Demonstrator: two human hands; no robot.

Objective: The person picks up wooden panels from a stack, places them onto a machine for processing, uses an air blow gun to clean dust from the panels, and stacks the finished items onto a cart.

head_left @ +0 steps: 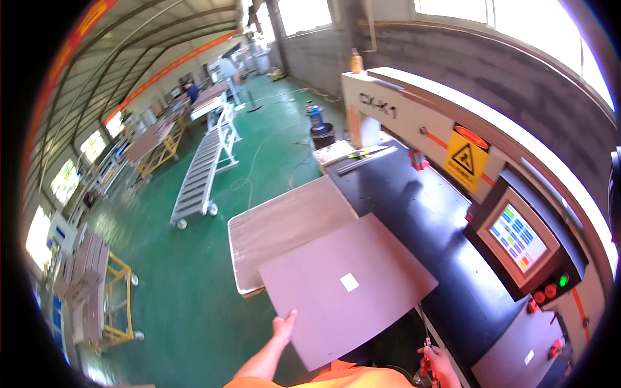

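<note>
A flat brown-mauve panel (323,258) with a white label (349,282) is held out in front of me, slightly tilted. My left hand (283,327) grips its lower left edge, thumb on top. Part of the panel overlaps the black machine table (446,252) and a lighter brown board stack (278,226). At the lower right, my right hand (438,363) is closed around a slim tool with a red handle and thin shaft (426,339). The tool's exact kind is unclear. Its tip reaches close to the panel's near right edge.
Right of the table stands a machine beam with a touchscreen (517,237) and buttons. Another labelled panel (521,346) lies near red clamps (556,348). A wheeled roller conveyor (202,171), yellow carts (119,310) of panels and a blue cylinder (315,118) stand on the green floor.
</note>
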